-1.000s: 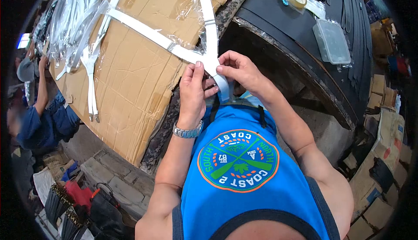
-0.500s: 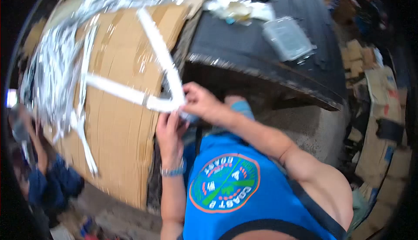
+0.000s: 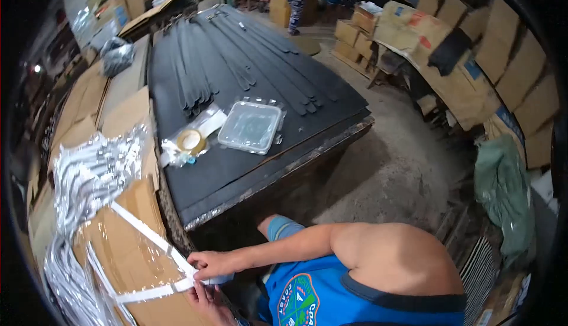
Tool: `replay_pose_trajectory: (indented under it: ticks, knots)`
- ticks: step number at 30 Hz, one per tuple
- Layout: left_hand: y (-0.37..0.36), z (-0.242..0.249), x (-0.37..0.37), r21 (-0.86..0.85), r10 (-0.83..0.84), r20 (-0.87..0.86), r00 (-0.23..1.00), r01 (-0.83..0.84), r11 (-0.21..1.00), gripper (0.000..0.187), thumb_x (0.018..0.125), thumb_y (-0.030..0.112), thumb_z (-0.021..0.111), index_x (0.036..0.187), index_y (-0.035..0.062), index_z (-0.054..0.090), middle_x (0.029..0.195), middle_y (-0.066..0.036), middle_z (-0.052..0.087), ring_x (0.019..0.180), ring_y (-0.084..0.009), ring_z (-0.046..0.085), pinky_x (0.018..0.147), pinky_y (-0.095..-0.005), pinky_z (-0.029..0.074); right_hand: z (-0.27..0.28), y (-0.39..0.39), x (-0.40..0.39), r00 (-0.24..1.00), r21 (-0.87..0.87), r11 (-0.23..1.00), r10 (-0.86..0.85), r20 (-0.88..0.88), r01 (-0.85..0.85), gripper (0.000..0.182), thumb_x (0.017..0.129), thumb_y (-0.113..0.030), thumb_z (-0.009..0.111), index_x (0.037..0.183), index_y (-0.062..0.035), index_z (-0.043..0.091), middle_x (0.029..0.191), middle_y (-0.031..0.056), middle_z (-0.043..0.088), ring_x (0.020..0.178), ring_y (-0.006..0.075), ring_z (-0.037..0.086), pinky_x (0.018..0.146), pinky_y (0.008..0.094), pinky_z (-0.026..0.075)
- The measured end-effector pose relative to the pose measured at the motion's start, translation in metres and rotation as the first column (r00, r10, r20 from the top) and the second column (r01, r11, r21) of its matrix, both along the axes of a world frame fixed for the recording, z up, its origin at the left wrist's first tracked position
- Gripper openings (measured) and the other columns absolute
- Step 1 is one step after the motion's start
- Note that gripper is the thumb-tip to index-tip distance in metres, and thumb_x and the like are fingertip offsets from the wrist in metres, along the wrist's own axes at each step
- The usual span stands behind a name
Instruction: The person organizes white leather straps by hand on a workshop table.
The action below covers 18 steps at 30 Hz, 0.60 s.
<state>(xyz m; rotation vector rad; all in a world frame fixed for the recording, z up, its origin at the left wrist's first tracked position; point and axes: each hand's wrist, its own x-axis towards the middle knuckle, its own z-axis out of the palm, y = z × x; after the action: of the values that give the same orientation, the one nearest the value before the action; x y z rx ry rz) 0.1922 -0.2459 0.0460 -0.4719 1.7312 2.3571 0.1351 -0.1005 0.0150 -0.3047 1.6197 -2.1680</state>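
White strap: a flat, white, Y-shaped fabric strap [image 3: 145,230], with its join just beyond the near left corner of the black-topped table [image 3: 254,175], on the wearer's side; its two arms spread leftward over a tan cardboard sheet [image 3: 168,309].
Right hand: the bare right hand [image 3: 208,265] has its fingertips closed on the join, off that corner of the table.
Left hand: the bare left hand [image 3: 208,303] meets the join's lower edge, farther from the table; whether its fingers are closed cannot be told.
Handling: probably light, soft and bendy, hard to break; the join looks the surest hold, while any clear film may slide.
Strap pile: shiny, film-wrapped white straps [image 3: 97,169] lie left of the table.
On the table: a clear plastic box [image 3: 251,126], a yellowish tape roll [image 3: 190,141] and long black strips [image 3: 192,80].
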Motion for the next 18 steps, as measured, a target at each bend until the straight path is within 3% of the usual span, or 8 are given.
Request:
replay_pose_trajectory:
  ticks: [4, 10, 11, 13, 14, 16, 17, 18]
  knots:
    - [-0.001, 0.013, -0.007, -0.095, 0.025, 0.005, 1.0, -0.024, 0.995, 0.02, 0.098, 0.024, 0.057, 0.112, 0.0105, 0.053, 0.094, 0.001, 0.062, 0.078, -0.0078, 0.06, 0.067, -0.0238, 0.051, 0.008, 0.011, -0.001, 1.0, 0.06, 0.998, -0.004, -0.005, 0.004, 0.047, 0.088, -0.023, 0.065, 0.125, -0.0003, 0.046, 0.087, 0.0089, 0.064, 0.079, 0.0151, 0.061, 0.066, 0.0325, 0.051]
    - [-0.029, 0.001, -0.031, -0.018, 0.089, -0.085, 0.992, -0.091, 0.996, 0.018, 0.097, 0.024, 0.058, 0.11, 0.0106, 0.053, 0.095, 0.0, 0.062, 0.078, -0.0082, 0.058, 0.067, -0.0245, 0.049, 0.013, 0.042, 0.015, 0.954, 0.251, 0.954, -0.089, -0.285, 0.164, 0.041, 0.091, -0.023, 0.062, 0.123, 0.0, 0.049, 0.088, 0.0075, 0.064, 0.08, 0.0162, 0.061, 0.073, 0.0325, 0.049]
    - [-0.056, -0.017, -0.041, 0.004, -0.004, -0.09, 0.996, 0.004, 1.0, 0.021, 0.097, 0.023, 0.058, 0.113, 0.0106, 0.053, 0.099, -0.001, 0.061, 0.084, -0.0098, 0.057, 0.071, -0.0265, 0.049, 0.022, 0.055, 0.021, 0.96, 0.298, 0.94, -0.084, -0.265, 0.165, 0.039, 0.091, -0.022, 0.062, 0.121, -0.0006, 0.051, 0.089, 0.0068, 0.065, 0.081, 0.0157, 0.062, 0.074, 0.0319, 0.049]
    - [-0.055, -0.016, -0.04, 0.016, 0.04, -0.115, 0.993, -0.038, 0.999, 0.023, 0.097, 0.022, 0.059, 0.115, 0.0103, 0.053, 0.102, -0.002, 0.06, 0.088, -0.0117, 0.057, 0.072, -0.0275, 0.05, 0.019, 0.079, 0.034, 0.946, 0.329, 0.909, -0.166, -0.279, 0.257, 0.033, 0.09, -0.023, 0.063, 0.116, -0.0034, 0.057, 0.091, 0.0074, 0.067, 0.085, 0.0156, 0.064, 0.076, 0.0315, 0.05]
    - [-0.056, -0.015, -0.036, 0.012, 0.071, -0.115, 0.991, -0.07, 0.997, 0.024, 0.096, 0.022, 0.059, 0.116, 0.0102, 0.053, 0.103, -0.002, 0.06, 0.09, -0.0126, 0.057, 0.072, -0.0279, 0.051, 0.028, 0.095, 0.041, 0.946, 0.366, 0.883, -0.212, -0.244, 0.292, 0.032, 0.088, -0.024, 0.064, 0.11, -0.0014, 0.061, 0.095, 0.0145, 0.068, 0.089, 0.0244, 0.066, 0.08, 0.0363, 0.051]
    - [-0.046, -0.007, -0.03, -0.038, 0.118, -0.054, 0.992, -0.12, 0.992, 0.022, 0.097, 0.024, 0.057, 0.114, 0.0108, 0.053, 0.099, -0.002, 0.059, 0.086, -0.012, 0.054, 0.072, -0.0261, 0.046, 0.029, 0.133, 0.053, 0.893, 0.427, 0.808, -0.251, -0.374, 0.406, 0.025, 0.087, -0.023, 0.064, 0.103, -0.0027, 0.066, 0.096, 0.0146, 0.068, 0.089, 0.0264, 0.066, 0.08, 0.0373, 0.052]
    - [-0.043, -0.003, -0.03, -0.02, 0.15, -0.002, 0.989, -0.15, 0.988, 0.018, 0.097, 0.023, 0.057, 0.11, 0.0108, 0.054, 0.097, -0.002, 0.06, 0.081, -0.0112, 0.053, 0.067, -0.0258, 0.046, 0.03, 0.151, 0.059, 0.882, 0.44, 0.777, -0.313, -0.352, 0.451, 0.022, 0.088, -0.021, 0.064, 0.102, -0.0037, 0.067, 0.094, 0.0132, 0.069, 0.088, 0.0237, 0.066, 0.08, 0.0356, 0.052]
    - [-0.035, 0.0, -0.027, 0.028, 0.196, -0.006, 0.981, -0.196, 0.98, 0.015, 0.096, 0.021, 0.059, 0.107, 0.0112, 0.055, 0.092, -0.001, 0.06, 0.077, -0.0097, 0.054, 0.065, -0.0237, 0.048, 0.012, 0.167, 0.062, 0.873, 0.414, 0.777, -0.478, -0.101, 0.474, 0.02, 0.087, -0.019, 0.065, 0.101, -0.0045, 0.068, 0.092, 0.0102, 0.069, 0.086, 0.0193, 0.065, 0.079, 0.0336, 0.052]
